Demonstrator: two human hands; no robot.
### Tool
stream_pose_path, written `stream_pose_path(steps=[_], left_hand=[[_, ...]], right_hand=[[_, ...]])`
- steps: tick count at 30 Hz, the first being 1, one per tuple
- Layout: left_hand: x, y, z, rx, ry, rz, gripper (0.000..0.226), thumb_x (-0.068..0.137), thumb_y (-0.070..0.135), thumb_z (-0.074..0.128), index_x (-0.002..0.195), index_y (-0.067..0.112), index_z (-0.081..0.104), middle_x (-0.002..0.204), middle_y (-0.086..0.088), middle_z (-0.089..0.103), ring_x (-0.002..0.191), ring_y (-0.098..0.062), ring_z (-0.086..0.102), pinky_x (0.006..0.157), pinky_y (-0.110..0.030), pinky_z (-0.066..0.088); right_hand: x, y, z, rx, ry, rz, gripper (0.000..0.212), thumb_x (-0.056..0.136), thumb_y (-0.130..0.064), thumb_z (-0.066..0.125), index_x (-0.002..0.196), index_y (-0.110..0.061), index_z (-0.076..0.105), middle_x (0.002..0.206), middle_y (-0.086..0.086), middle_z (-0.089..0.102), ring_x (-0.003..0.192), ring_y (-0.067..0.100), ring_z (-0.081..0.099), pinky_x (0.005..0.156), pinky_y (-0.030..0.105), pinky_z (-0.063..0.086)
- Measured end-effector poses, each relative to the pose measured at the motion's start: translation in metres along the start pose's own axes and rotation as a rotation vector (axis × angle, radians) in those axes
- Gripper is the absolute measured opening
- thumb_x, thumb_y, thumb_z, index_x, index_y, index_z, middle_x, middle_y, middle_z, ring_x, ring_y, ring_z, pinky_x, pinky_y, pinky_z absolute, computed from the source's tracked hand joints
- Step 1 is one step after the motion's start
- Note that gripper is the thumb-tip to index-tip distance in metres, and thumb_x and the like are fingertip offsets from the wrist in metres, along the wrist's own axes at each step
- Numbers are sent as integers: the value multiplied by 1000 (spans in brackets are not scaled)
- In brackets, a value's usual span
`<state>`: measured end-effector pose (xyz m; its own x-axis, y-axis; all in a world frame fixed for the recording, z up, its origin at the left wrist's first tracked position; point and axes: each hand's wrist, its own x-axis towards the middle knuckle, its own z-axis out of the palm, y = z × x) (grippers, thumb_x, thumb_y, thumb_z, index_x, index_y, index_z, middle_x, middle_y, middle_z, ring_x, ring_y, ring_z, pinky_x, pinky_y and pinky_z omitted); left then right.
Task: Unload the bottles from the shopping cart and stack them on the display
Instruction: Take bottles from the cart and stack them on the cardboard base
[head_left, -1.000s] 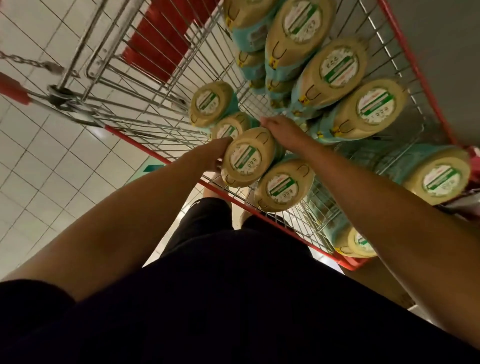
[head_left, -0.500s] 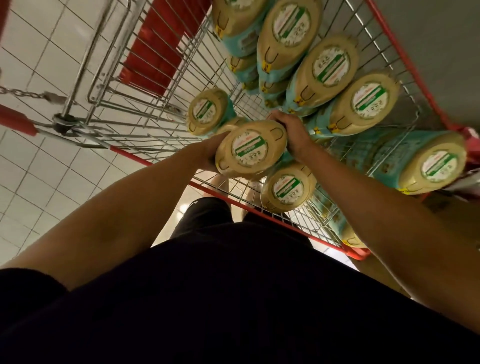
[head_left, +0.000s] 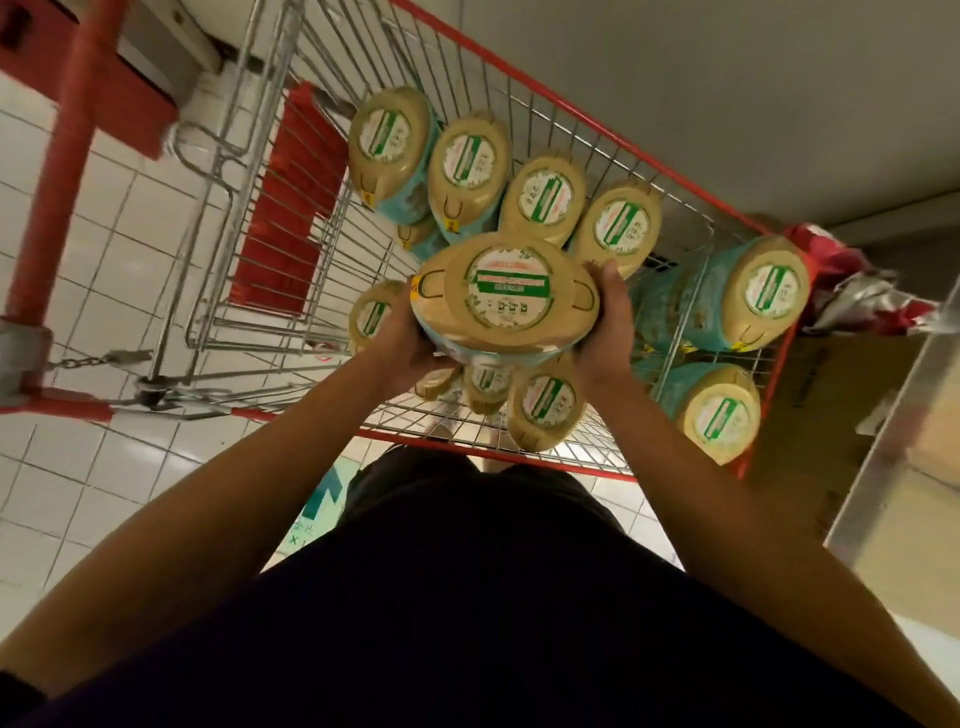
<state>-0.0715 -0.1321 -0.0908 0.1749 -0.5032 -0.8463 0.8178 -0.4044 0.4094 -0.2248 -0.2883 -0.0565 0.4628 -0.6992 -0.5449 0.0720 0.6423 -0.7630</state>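
Note:
I hold one large bottle with a tan cap and a green-and-white round label above the wire shopping cart. My left hand grips its left side and my right hand grips its right side. Its teal body is mostly hidden under the cap. Several more bottles of the same kind stand in the cart, such as one at the back and one at the right. The display does not show plainly.
The cart has red rim trim and a red child-seat flap. White tiled floor lies to the left. A grey wall rises behind the cart. A cardboard box and a metal edge sit at the right.
The bottle gripped in both hands has risen out of the cart toward the camera. The view has swung so the cart now lies further right and the box appears.

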Motion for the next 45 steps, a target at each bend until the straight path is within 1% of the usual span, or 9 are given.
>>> stream_pose_path(steps=[5, 10, 14, 16, 21, 25, 31, 38, 45], left_hand=[[-19, -1, 48, 127, -52, 29, 62, 106, 65, 28, 138, 25, 64, 127, -3, 74, 112, -24, 71, 70, -39, 62], [-34, -16, 106, 264, -139, 13, 60, 107, 64, 29, 148, 29, 55, 137, 1, 69, 124, -28, 65, 83, -48, 61], [-57, -50, 164, 412, -205, -2, 56, 108, 64, 23, 134, 34, 62, 136, 1, 68, 124, -26, 64, 87, -49, 59], [-69, -73, 200, 492, -240, -3, 55, 108, 64, 21, 130, 35, 62, 132, 4, 69, 122, -24, 64, 86, -49, 58], [-94, -157, 284, 627, -351, -18, 50, 109, 58, 24, 128, 35, 64, 120, 5, 77, 118, -28, 67, 93, -57, 56], [-113, -236, 341, 719, -449, -55, 63, 106, 66, 23, 145, 30, 58, 142, -5, 66, 127, -30, 63, 97, -56, 56], [-138, -330, 415, 872, -607, -63, 55, 103, 68, 33, 120, 37, 75, 123, 0, 75, 102, -17, 74, 72, -38, 61], [-142, -401, 501, 924, -689, -165, 55, 109, 59, 27, 134, 31, 68, 127, -2, 74, 108, -22, 74, 78, -48, 62], [-117, -443, 603, 974, -787, -234, 54, 108, 61, 30, 132, 32, 70, 135, -7, 70, 118, -32, 70, 83, -60, 59]], right_hand=[[-42, -27, -33, -125, 70, -200, 48, 104, -50, 41, 86, -28, 79, 86, -4, 75, 87, 17, 68, 85, 37, 53], [-88, -48, -86, -13, 221, -274, 42, 98, -55, 46, 85, -30, 76, 87, 3, 68, 91, 24, 63, 87, 42, 51], [-140, -58, -147, 30, 343, -359, 44, 99, -55, 43, 91, -26, 75, 89, 8, 70, 91, 28, 64, 86, 39, 52], [-170, -62, -182, 45, 428, -380, 46, 100, -53, 42, 90, -21, 73, 89, 15, 68, 92, 32, 62, 86, 42, 49], [-248, -66, -280, 96, 710, -372, 33, 99, -33, 48, 72, -38, 67, 62, -19, 64, 61, 0, 59, 67, 23, 47], [-315, -70, -356, 143, 837, -405, 40, 88, -44, 45, 51, -39, 58, 55, -19, 48, 58, 3, 43, 66, 33, 37], [-397, -75, -449, 175, 996, -416, 34, 79, -55, 44, 52, -35, 49, 57, -17, 42, 75, 23, 33, 77, 43, 32], [-446, -93, -535, 217, 1139, -464, 36, 80, -60, 43, 52, -39, 54, 56, -16, 53, 65, 7, 47, 76, 38, 40], [-442, -136, -630, 209, 1216, -424, 43, 108, -20, 39, 66, -27, 41, 55, -13, 45, 57, 3, 40, 60, 27, 38]])
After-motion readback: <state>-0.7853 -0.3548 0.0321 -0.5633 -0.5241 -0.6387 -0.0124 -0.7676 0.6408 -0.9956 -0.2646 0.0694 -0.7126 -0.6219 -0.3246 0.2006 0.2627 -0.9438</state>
